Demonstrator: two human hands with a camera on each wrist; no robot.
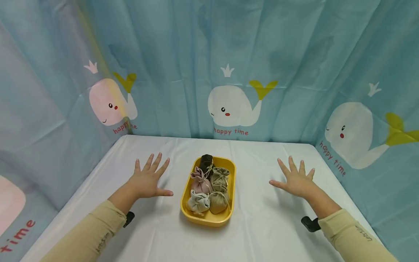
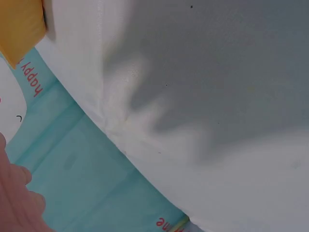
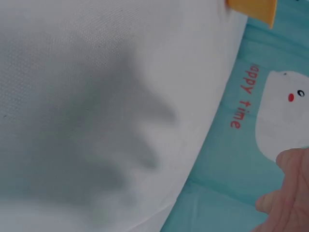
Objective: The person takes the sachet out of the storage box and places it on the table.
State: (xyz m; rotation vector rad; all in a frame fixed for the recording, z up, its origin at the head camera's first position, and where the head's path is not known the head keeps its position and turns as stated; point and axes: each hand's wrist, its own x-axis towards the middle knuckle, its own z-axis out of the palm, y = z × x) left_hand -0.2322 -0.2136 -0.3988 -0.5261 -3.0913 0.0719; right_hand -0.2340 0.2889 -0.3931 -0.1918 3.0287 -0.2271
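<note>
A yellow tray (image 1: 209, 219) sits mid-table with several small drawstring pouches in it. These are a black pouch (image 1: 206, 164) at the far end, a pink pouch (image 1: 200, 183), a pale grey pouch (image 1: 198, 202), an olive pouch (image 1: 220, 177) and a khaki pouch (image 1: 219, 202). To the tray's left my left hand (image 1: 148, 179) is held over the table, fingers spread, holding nothing. My right hand (image 1: 296, 181) hovers on the other side, likewise spread and bare. Both hands cast shadows on the cloth. In each wrist view only part of the hand shows at a lower corner.
A white cloth (image 1: 255, 218) covers the table. Blue curtains (image 1: 183, 105) printed with whales hang along the back and both sides, close to the table's edges. A dark strap piece (image 1: 310, 224) shows under the right wrist, another (image 1: 129, 219) by the left.
</note>
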